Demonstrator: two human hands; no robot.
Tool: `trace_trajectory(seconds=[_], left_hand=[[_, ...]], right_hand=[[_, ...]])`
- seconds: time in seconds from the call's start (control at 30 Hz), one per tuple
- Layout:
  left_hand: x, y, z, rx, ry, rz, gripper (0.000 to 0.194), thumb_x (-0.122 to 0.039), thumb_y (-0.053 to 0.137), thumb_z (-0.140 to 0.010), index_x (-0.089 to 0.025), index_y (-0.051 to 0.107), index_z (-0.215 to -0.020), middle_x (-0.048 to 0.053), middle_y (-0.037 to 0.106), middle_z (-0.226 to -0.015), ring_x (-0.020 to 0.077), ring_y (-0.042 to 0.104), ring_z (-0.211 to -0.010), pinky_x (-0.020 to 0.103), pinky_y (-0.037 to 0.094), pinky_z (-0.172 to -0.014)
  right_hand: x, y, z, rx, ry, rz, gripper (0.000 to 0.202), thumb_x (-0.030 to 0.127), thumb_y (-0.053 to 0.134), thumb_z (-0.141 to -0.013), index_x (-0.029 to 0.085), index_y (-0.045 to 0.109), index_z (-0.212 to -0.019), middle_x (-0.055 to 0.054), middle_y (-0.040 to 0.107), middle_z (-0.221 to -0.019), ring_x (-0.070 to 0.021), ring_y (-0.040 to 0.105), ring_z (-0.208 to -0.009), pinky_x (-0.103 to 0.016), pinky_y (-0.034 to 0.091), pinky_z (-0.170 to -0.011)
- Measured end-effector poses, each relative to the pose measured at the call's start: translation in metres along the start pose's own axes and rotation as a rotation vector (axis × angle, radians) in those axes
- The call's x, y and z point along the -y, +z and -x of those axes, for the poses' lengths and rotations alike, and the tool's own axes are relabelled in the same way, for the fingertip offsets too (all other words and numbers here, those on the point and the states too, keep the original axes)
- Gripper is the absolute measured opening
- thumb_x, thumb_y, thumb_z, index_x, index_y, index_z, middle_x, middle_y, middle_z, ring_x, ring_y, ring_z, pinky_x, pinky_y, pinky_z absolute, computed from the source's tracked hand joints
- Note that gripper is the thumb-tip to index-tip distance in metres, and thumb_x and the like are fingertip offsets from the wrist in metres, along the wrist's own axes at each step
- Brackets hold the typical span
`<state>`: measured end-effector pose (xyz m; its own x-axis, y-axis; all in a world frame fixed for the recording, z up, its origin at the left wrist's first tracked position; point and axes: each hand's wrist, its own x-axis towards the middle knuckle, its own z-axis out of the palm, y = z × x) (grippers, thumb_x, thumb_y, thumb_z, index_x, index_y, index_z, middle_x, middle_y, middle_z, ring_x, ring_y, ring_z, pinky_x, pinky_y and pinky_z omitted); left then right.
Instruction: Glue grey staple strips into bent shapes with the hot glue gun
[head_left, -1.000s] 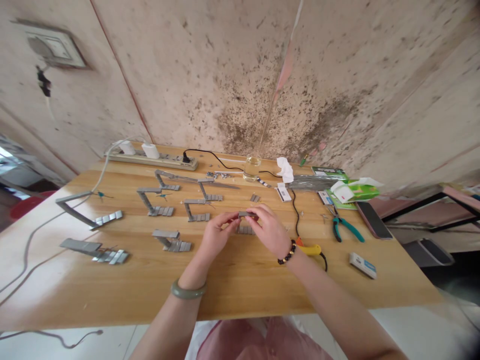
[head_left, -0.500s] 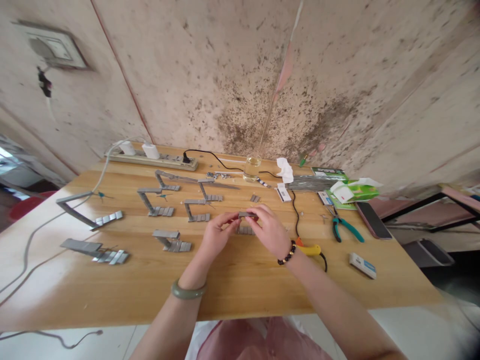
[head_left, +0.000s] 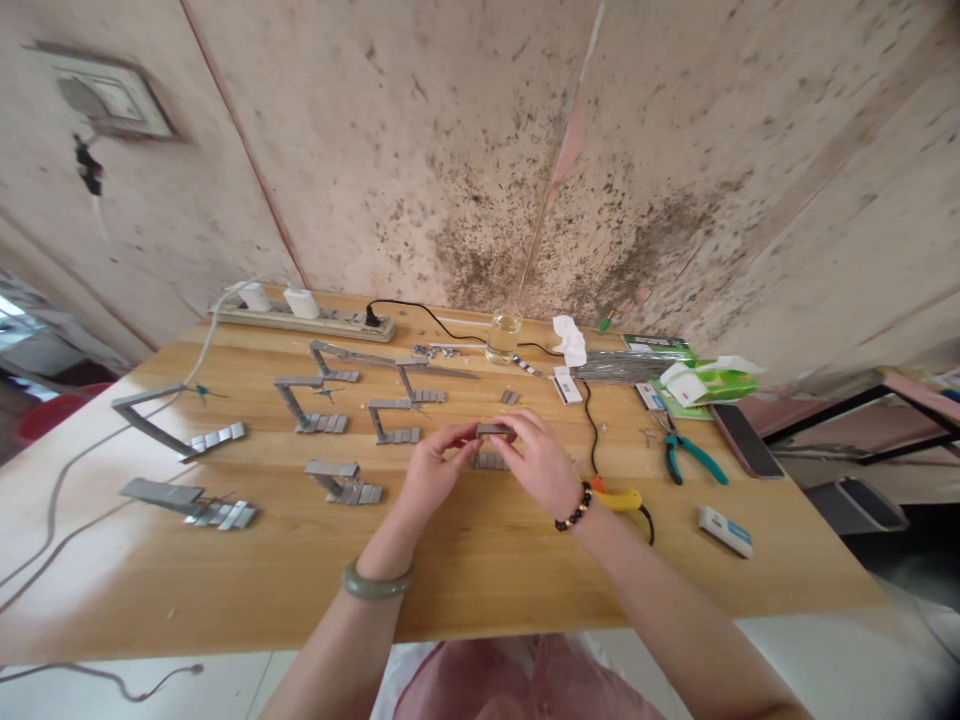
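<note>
Between the fingertips of my left hand [head_left: 437,465] and my right hand [head_left: 534,458] is a small flat grey piece [head_left: 493,430], one end pinched by each hand. Just below it a row of grey segments [head_left: 491,461] lies low over the wood, partly covered by my fingers; I cannot tell whether the two are joined. Left of my hands stand several bent grey stands on segmented feet, the closest being an angled one [head_left: 394,420] and a low one [head_left: 345,482]. Beside my right wrist lies a yellow-handled tool [head_left: 619,500] with a black cord; its tip is hidden.
Teal-handled pliers [head_left: 694,458], a phone [head_left: 748,442] and a small white box [head_left: 725,531] lie to the right. Behind my hands are a glass jar [head_left: 503,337], a bundle of grey strips [head_left: 630,366] and a tissue pack [head_left: 712,382]. A power strip [head_left: 322,322] runs along the wall.
</note>
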<state>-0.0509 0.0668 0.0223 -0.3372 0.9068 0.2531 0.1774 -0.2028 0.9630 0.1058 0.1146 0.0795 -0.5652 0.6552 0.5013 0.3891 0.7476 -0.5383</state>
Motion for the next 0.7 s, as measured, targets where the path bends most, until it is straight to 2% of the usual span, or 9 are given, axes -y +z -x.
trace_trajectory(seconds=[0.4, 0.7], left_hand=[[0.003, 0.002, -0.001, -0.003, -0.058, 0.039, 0.038, -0.034, 0.070, -0.067, -0.016, 0.067, -0.101, 0.008, 0.070, -0.095, 0.0161, 0.063, -0.074, 0.030, 0.054, -0.069], [0.000, 0.002, -0.001, 0.017, -0.100, 0.036, 0.041, -0.033, 0.071, -0.066, -0.015, 0.066, -0.102, 0.008, 0.069, -0.095, 0.0155, 0.061, -0.073, 0.029, 0.053, -0.068]], right_hand=[[0.000, -0.001, 0.001, 0.000, 0.033, -0.033, 0.025, 0.013, 0.056, -0.083, 0.021, 0.055, -0.107, -0.007, 0.057, -0.103, -0.0196, 0.058, -0.096, -0.039, 0.049, -0.090], [-0.005, 0.000, 0.010, -0.034, 0.087, -0.044, 0.046, 0.012, 0.057, -0.081, 0.025, 0.045, -0.123, -0.007, 0.051, -0.114, -0.0144, 0.058, -0.073, -0.039, 0.050, -0.086]])
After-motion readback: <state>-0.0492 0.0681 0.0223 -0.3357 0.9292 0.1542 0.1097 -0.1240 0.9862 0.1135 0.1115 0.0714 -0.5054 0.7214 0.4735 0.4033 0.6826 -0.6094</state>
